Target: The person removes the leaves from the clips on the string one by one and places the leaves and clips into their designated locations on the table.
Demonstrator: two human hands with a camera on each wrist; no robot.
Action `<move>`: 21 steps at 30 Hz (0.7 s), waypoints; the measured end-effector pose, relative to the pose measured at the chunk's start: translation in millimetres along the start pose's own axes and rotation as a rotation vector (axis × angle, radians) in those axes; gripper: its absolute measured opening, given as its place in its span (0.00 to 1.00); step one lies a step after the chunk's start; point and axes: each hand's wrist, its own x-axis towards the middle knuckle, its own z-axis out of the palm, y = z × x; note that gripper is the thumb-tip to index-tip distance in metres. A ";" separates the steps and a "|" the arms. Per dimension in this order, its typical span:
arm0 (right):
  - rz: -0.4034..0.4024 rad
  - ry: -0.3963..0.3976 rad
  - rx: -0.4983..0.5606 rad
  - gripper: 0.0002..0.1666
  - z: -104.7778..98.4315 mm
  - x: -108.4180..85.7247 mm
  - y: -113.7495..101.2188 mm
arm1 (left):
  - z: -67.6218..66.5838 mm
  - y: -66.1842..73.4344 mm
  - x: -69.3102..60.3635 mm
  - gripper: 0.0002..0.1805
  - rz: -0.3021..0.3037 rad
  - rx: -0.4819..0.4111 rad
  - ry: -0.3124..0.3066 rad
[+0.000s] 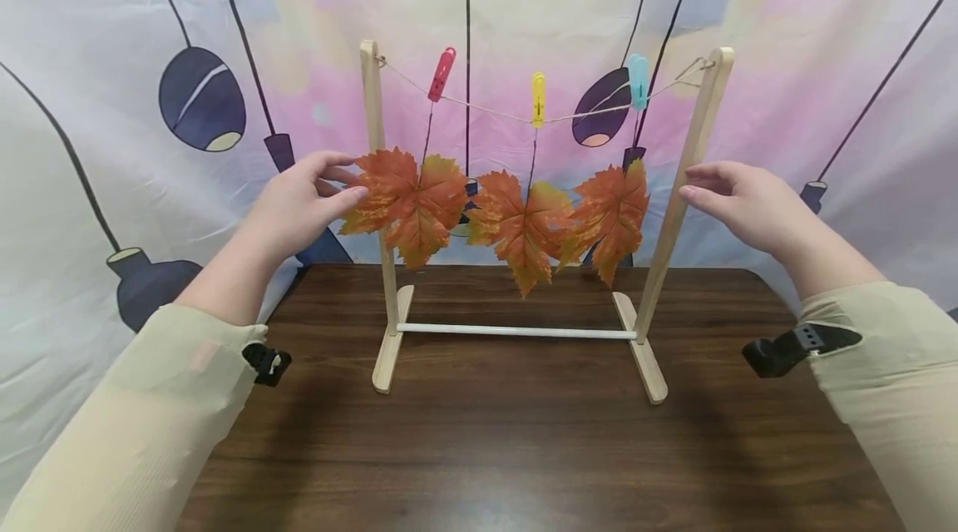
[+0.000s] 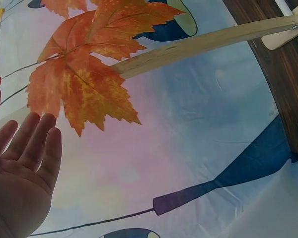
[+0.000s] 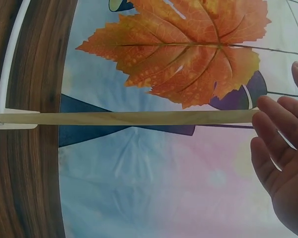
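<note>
On the desk [image 1: 479,449], crosswise feet [image 1: 391,353] probably steady the wooden stand [image 1: 372,108]; beside its posts [image 1: 670,241], left hand [image 1: 303,204] and right hand [image 1: 741,201] are relaxed, holding nothing; between them, pegs [image 1: 538,100] pinch stems [image 1: 533,156] to the string [image 1: 494,111] so three leaves [image 1: 522,224] hang

Head view from above, facing forward and down over the tabletop [image 1: 479,440], wrist views nearer, turned sideways, tabletop at two o'clock in the left, nine in the right, all sharing the wooden stand [image 1: 662,258]
</note>
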 end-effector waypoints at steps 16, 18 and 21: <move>-0.032 -0.013 0.051 0.36 1.3 6.3 -20.0 | 1.9 11.3 6.4 0.28 0.010 -0.008 -0.009; -0.034 -0.016 0.058 0.36 1.4 7.6 -22.0 | 1.8 12.6 7.1 0.28 0.012 -0.019 -0.012; -0.031 -0.023 0.073 0.36 0.7 9.3 -24.9 | 1.6 14.1 8.9 0.27 0.021 -0.034 -0.011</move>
